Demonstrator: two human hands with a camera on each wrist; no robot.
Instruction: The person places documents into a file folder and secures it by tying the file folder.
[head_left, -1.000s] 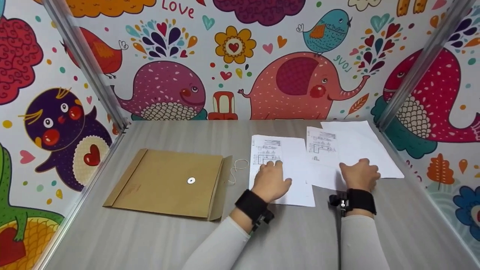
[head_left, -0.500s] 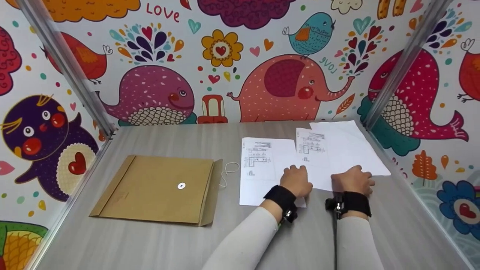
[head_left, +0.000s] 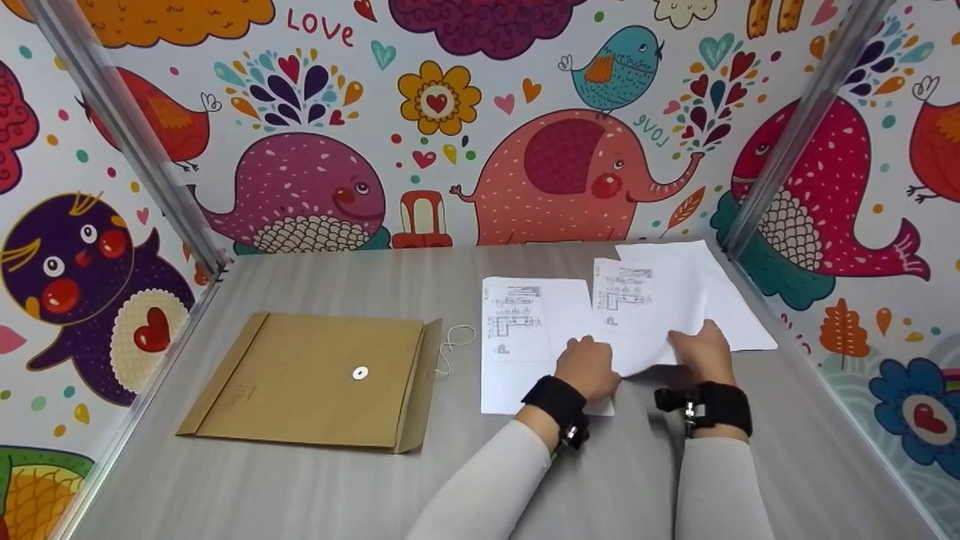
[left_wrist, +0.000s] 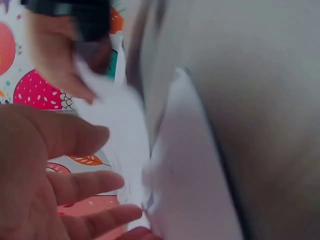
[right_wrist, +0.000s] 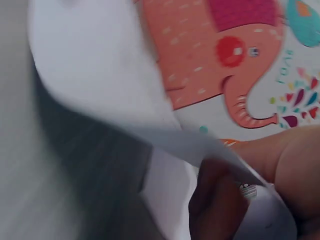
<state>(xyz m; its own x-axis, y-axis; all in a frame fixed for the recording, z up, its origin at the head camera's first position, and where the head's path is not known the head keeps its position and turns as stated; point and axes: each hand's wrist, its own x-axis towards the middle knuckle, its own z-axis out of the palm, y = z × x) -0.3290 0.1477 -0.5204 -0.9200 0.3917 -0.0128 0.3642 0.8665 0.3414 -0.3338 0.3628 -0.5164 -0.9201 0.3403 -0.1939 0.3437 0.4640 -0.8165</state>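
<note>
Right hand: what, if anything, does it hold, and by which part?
The right hand pinches a printed sheet by its near edge, lifting it off the table.

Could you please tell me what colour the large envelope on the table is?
The envelope is plain kraft brown, clearest in the head view.

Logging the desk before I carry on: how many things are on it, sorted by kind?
White paper sheets: 3, one flat by the left hand, one printed sheet lifted by the right hand, one behind it.
Brown envelopes: 1.
Left hand touches the sheets.
Total: 4.
</note>
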